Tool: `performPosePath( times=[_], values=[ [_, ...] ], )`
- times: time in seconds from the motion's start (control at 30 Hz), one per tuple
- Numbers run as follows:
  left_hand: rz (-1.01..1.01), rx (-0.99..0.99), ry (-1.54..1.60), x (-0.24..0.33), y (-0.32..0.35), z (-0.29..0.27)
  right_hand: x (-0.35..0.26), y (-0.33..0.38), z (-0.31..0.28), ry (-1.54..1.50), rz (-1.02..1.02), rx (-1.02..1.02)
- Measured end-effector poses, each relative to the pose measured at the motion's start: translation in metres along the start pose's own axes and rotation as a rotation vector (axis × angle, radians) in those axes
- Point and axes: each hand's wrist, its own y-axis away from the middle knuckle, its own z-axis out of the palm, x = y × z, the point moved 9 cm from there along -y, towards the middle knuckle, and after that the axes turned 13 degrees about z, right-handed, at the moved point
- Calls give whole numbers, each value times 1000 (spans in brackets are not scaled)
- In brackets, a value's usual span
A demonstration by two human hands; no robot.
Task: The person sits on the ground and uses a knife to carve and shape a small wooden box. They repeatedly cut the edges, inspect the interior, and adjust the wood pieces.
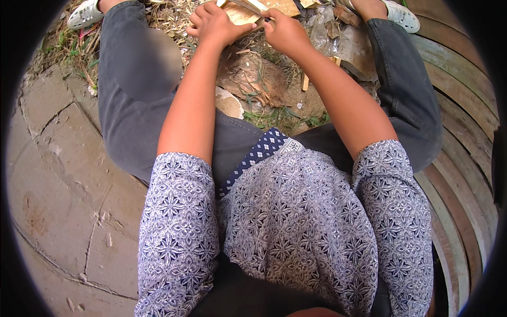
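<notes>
At the top edge of the head view, my left hand [214, 26] steadies a pale piece of wood [240, 16], its thumb stretched along the near side and its fingers curled at the left. My right hand [286, 33] is closed round the dark handle of a knife. The knife's grey blade [255, 5] slants up and left from that fist, lying over or against the wood. The picture's edge cuts off the far end of both blade and wood, so their contact is not fully visible.
Wood shavings [168, 20] litter the ground between my legs. A rough brown slab of wood [253, 79], a pale stone [228, 103], clear plastic [319, 34] and a grey block [356, 53] lie near my hands. Cracked paving [68, 174] is at left, wooden planks [459, 100] at right.
</notes>
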Motion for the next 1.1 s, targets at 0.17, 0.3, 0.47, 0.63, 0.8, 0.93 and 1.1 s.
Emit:
performPosePath(
  times=[0.17,0.3,0.47,0.63,0.8,0.93,1.1],
  values=[
    [17,-39,-26,8,-1,-4,2,1,1,-17,-33,54],
    [5,17,-14,0,3,-10,7,0,-5,-111,-120,69],
    [34,53,36,1,4,-5,22,15,-27,-116,10,-133],
    [13,32,32,6,7,-12,12,16,-35,152,38,-217],
    [-22,-39,-1,7,6,-10,1,5,-33,323,-73,-136],
    [10,34,-26,8,7,-4,6,-8,-28,395,-152,-167],
    [-15,-32,-26,8,5,1,18,-14,-19,434,-184,-182]
  ],
)
